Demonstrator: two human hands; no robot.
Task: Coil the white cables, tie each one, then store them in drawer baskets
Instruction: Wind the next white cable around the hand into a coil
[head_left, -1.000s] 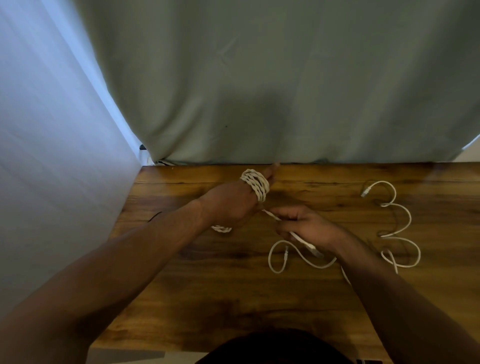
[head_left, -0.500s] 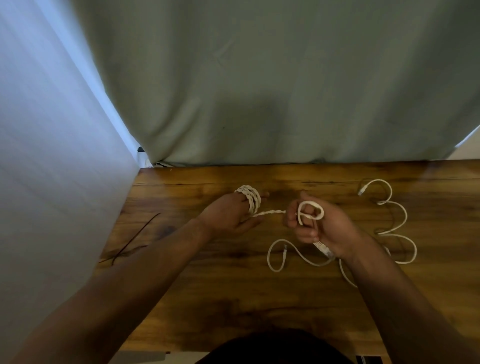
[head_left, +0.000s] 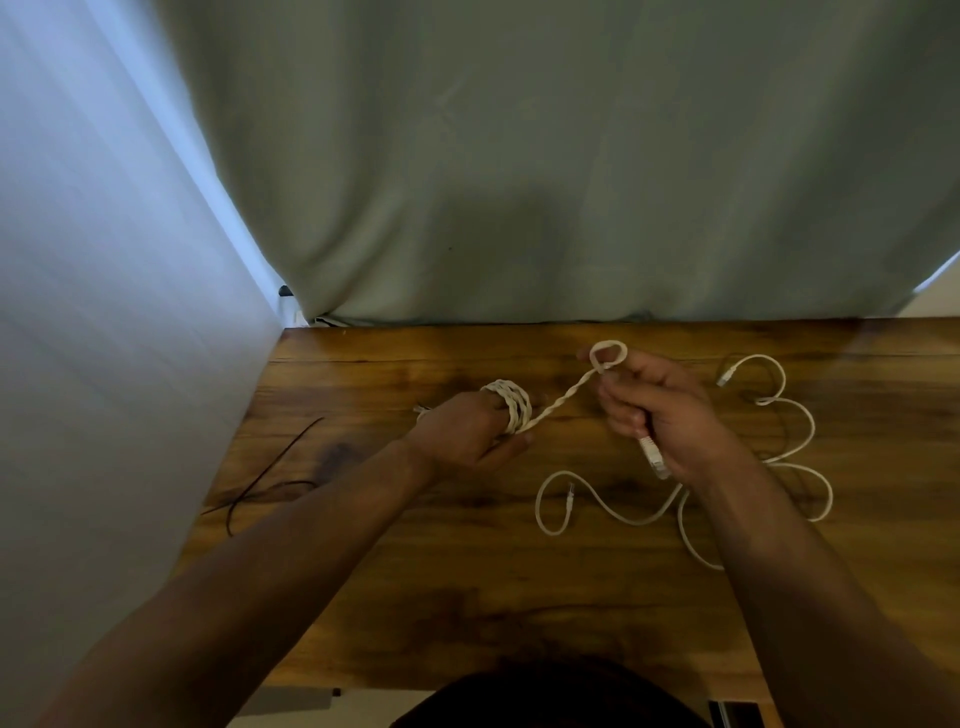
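Head view, looking down on a wooden table (head_left: 467, 597) set against a grey-green curtain (head_left: 571, 156), with a pale wall (head_left: 104, 260) on the left. The left hand (head_left: 462, 434) holds a twisted cable (head_left: 566, 397), white and two-stranded, as a coil (head_left: 509, 410) of several turns wound round its fingers; the thumb lies just beneath the turns, and the fingertips are hidden behind the coil. From the coil a short stretch of the cable rises diagonally, clear of the table, to the right hand (head_left: 660, 410); that hand is clenched round it, a small loop (head_left: 608, 356) standing out above the fist and a clear plug (head_left: 653, 457) sticking out below the palm. The two hands are apart, joined only by the taut stretch.

Loose white cable (head_left: 597, 501) lies in an S-curve on the table in front of the right hand, one small plug end (head_left: 570, 493) turned inside its curl; it passes under the right wrist. More white cable (head_left: 802, 421) lies in open bends to the right of that hand, ending in a plug (head_left: 727, 373) near the table's far edge (whether these bends are one cable or two cannot be told). Thin black ties (head_left: 270, 478) lie near the table's left edge, well apart from both hands.
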